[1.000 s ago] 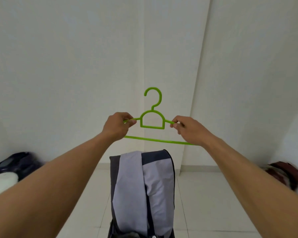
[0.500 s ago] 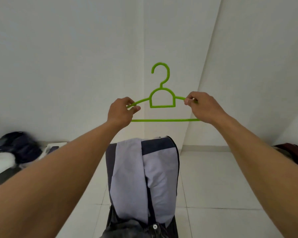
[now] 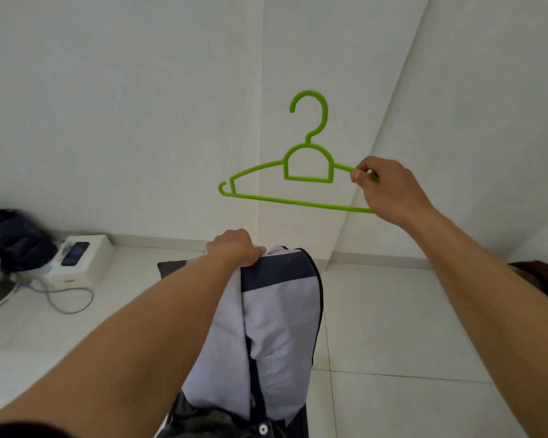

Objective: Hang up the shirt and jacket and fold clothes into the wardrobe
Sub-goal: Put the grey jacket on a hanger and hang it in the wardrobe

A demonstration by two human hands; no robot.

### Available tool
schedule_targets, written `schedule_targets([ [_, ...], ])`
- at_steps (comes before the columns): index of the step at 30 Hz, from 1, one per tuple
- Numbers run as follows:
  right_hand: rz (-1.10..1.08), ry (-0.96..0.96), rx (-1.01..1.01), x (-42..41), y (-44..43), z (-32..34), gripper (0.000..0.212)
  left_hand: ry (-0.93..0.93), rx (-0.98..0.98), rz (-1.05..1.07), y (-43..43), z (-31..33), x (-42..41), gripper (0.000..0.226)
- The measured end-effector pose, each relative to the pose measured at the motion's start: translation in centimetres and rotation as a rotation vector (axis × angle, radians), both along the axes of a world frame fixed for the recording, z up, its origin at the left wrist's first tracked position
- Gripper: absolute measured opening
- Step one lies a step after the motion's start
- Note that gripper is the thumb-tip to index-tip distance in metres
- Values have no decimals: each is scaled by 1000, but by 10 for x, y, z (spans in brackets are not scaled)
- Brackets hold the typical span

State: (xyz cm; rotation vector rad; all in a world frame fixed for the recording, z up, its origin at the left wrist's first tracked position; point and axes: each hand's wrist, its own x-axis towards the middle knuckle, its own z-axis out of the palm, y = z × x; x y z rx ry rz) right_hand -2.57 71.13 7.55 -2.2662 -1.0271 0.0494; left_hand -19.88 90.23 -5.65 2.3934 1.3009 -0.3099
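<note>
A bright green plastic hanger (image 3: 309, 167) hangs in the air in front of the white wall, hook upward. My right hand (image 3: 385, 189) pinches its right arm and holds it up alone. Below it lies a jacket (image 3: 279, 324), dark navy outside with a pale lilac lining, draped over something I cannot see. My left hand (image 3: 236, 248) grips the top edge of the jacket at its pale lining. The hanger's left end is free.
A white box (image 3: 83, 260) with a phone-like object on it and a grey cable sits on the tiled floor at left, beside a dark bag (image 3: 16, 238). A dark red bundle (image 3: 541, 276) lies at the right edge. White walls meet in a corner ahead.
My left hand let go of the hanger's left arm, dropped down and took hold of the jacket's top edge. My right hand keeps the hanger, now shifted to the right.
</note>
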Motion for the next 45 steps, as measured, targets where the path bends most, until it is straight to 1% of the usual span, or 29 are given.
schedule_targets([
  [3, -8, -26, 6, 3, 4, -7, 21, 139, 64, 33, -6, -7, 13, 73],
  [4, -5, -29, 6, 5, 5, -8, 22, 165, 64, 53, -5, -8, 15, 70],
  [6, 4, -32, -2, 6, 5, -10, 22, 171, 43, 110, -3, -10, 18, 47],
  [8, 16, -38, 0, 6, 6, -10, 22, 143, 31, 169, 1, -8, 18, 25],
  [9, 16, -41, 6, 6, 7, -10, 22, 122, 30, 184, 3, -7, 17, 19],
  [12, 10, -37, 12, 6, 6, -10, 22, 16, 84, 190, 5, -4, 15, 5],
  [14, 11, -22, 25, 4, 4, -8, 22, -66, 135, 186, 3, -1, 11, 4],
  [16, 0, -17, 48, 0, 1, -4, 20, -150, 161, 177, -1, 7, 3, 16],
  [18, -20, -21, 74, -5, -2, 3, 19, -282, 112, 184, -3, 18, -7, 26],
  [21, -61, -29, 129, -17, -11, 18, 20, -536, -57, 240, 1, 37, -30, 29],
  [23, -83, -39, 165, -29, -20, 31, 19, -629, -151, 298, 3, 50, -43, 32],
  [25, -102, -49, 195, -40, -29, 43, 19, -694, -152, 365, 2, 60, -51, 31],
  [26, -110, -55, 205, -46, -34, 49, 19, -692, -134, 375, 1, 64, -54, 31],
  [28, -117, -69, 210, -55, -42, 58, 18, -616, -119, 369, -4, 68, -57, 30],
  [29, -123, -75, 213, -58, -45, 62, 17, -576, -112, 365, -7, 69, -58, 34],
  [32, -138, -87, 217, -67, -56, 69, 19, -527, -222, 407, -18, 73, -65, 71],
  [33, -140, -87, 217, -69, -58, 69, 19, -475, -237, 395, -18, 71, -67, 73],
  [35, -150, -89, 209, -70, -63, 70, 19, -377, -233, 338, -17, 70, -65, 58],
  [37, -161, -84, 200, -70, -65, 72, 18, -349, -181, 305, -11, 72, -64, 33],
  [38, -168, -79, 198, -70, -67, 73, 18, -344, -151, 285, -10, 73, -65, 27],
  [40, -176, -75, 208, -71, -70, 76, 18, -327, -70, 240, -10, 75, -68, 24],
  [41, -177, -74, 217, -73, -72, 78, 18, -341, -29, 231, -11, 74, -70, 27],
  [42, -176, -72, 226, -74, -73, 79, 18, -367, -3, 245, -13, 72, -73, 37],
  [43, -171, -70, 229, -76, -74, 81, 19, -377, 5, 273, -17, 72, -77, 54],
  [44, -167, -69, 229, -77, -74, 83, 19, -348, 9, 287, -21, 73, -80, 71],
  [45, -164, -70, 227, -79, -74, 84, 19, -276, 11, 250, -27, 77, -84, 84],
])
